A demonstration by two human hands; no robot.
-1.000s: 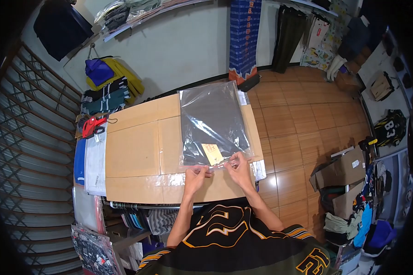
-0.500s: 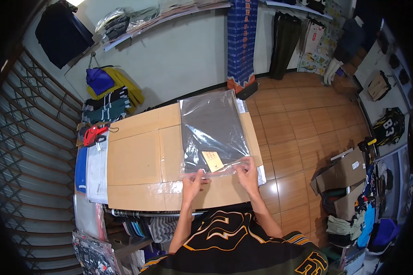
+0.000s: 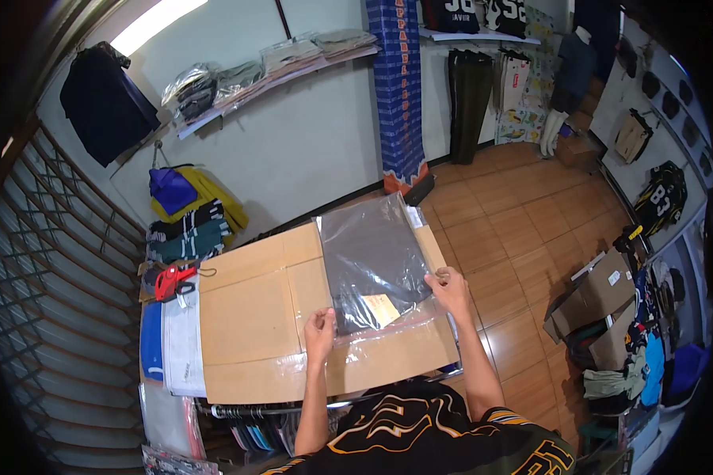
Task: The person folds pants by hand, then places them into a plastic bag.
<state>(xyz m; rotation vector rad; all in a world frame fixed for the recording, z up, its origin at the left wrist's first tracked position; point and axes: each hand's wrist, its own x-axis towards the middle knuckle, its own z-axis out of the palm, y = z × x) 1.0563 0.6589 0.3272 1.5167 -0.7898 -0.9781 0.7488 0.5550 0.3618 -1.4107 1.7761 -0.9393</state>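
A folded dark garment lies flat inside a clear plastic bag on the brown cardboard. A yellow tag shows through the plastic near the bag's close end. My left hand is closed, fingertips pinching the bag's left edge near its lower corner. On the other side, my right hand pinches the right edge a little higher up. Glare hides part of the garment's surface.
A red tag gun rests at the cardboard's left end, beside white packaged sheets. Stacked clothes sit behind it. A metal folding gate stands left. Tiled floor and an open carton lie right.
Both hands have moved from the bag's near edge to its two sides, the right one farther up. The camera view has tilted upward, showing more wall and shelf.
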